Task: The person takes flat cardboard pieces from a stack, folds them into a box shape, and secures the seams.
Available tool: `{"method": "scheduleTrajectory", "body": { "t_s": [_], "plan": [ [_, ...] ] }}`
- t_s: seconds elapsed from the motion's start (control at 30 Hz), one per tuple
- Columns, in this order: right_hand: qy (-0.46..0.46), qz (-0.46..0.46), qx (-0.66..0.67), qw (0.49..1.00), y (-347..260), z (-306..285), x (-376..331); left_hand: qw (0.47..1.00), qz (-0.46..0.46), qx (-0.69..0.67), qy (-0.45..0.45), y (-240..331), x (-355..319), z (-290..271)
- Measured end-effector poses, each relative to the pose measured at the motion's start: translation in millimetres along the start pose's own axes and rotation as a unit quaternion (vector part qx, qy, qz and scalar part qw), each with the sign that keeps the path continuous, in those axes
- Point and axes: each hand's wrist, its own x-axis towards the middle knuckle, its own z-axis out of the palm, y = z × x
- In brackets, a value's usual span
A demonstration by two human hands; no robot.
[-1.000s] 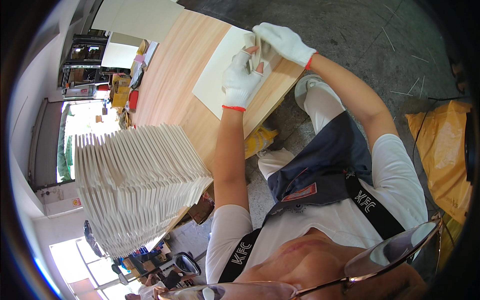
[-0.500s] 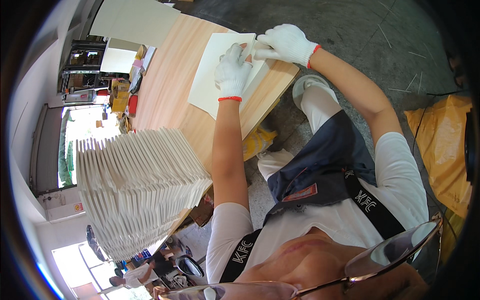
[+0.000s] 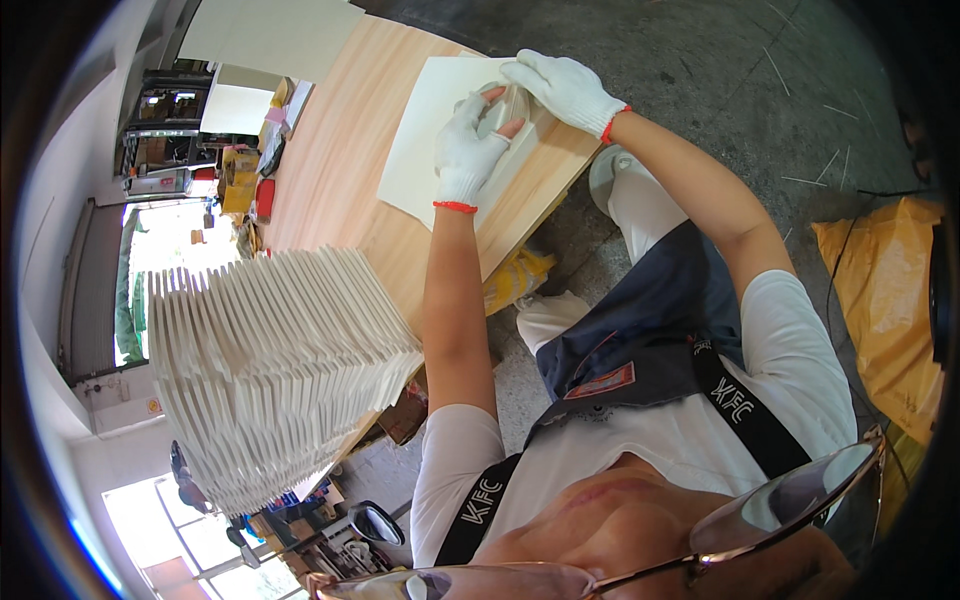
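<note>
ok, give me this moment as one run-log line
left hand: gloved, on white sheet | right hand: gloved, at sheet's right edge | sheet: on wooden table | nearby: white stack on table

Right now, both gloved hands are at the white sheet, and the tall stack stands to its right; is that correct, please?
Not quite: the head view shows the stack left of the sheet, not right. The left hand and right hand are gloved and at the sheet.
</note>
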Motion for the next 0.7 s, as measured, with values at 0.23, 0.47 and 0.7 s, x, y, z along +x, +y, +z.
{"method": "scheduleTrajectory", "body": {
  "t_s": [0.23,0.47,0.7],
  "plan": [
    [-0.038,-0.009,-0.031,0.999,-4,-1,0,0.999,-0.012,-0.036,-0.004,-8,-2,-1],
    [-0.032,0.033,-0.012,0.999,-11,-6,-3,0.996,-0.016,-0.084,0.023,17,-7,-3],
    [-0.012,0.01,-0.031,0.999,-7,0,-3,0.998,0.0,0.059,-0.003,-5,-5,1]
  ]
}}
